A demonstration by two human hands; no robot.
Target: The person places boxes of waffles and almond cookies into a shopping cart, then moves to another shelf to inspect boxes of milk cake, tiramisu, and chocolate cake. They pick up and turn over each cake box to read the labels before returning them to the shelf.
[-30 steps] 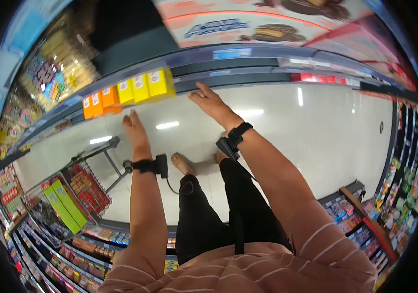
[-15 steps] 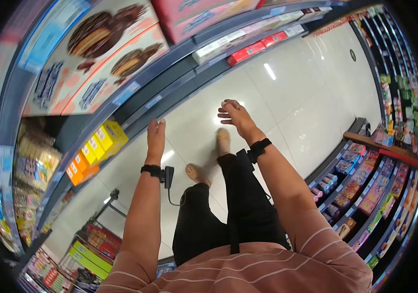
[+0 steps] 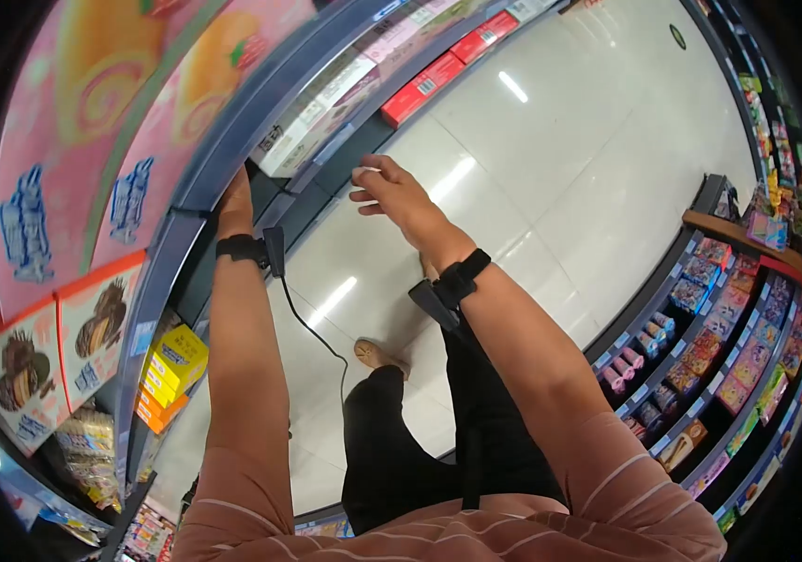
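Head view: left hand (image 3: 235,195) under shelf (image 3: 223,169), right hand (image 3: 392,192) open.

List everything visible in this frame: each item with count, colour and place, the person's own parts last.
Large cake cartons: several, pink, upper left shelf.
White boxes: a row, white, shelf by the left hand.
Red boxes: a few, red, same shelf further along.
Yellow boxes: a small stack, yellow, over orange ones, lower left shelf.
Snack rack: one, mixed colours, right.
Floor: white glossy tiles, centre.
Left hand: reaching into the shelf, fingers hidden, black wristband.
Right hand: open, empty, near the shelf edge, black wristband.
Legs: black trousers, centre.
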